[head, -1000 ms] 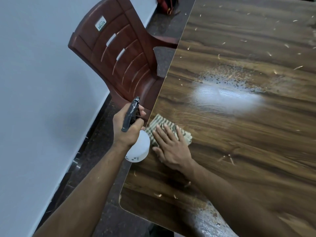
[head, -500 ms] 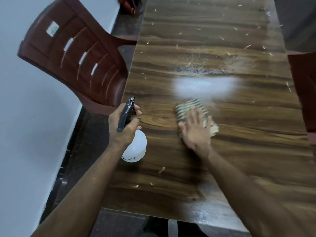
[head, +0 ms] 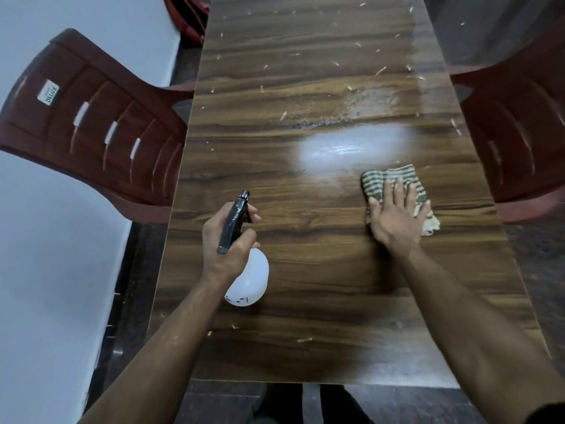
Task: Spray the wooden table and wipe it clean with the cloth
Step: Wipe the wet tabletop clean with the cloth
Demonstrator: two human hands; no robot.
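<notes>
Hands: left gripping, right flat

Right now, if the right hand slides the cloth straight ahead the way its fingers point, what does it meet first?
The right hand points up the table, so the cloth would probably first reach the right end of the bright glare patch, then the wet sprayed area beyond it.

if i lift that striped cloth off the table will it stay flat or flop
Probably flop: the striped cloth lies bunched and creased under the flat right hand, so it looks soft. It likely slides easily when pushed, since the wooden table looks smooth and glossy. It is probably light, though it may be damp from wiping.
</notes>
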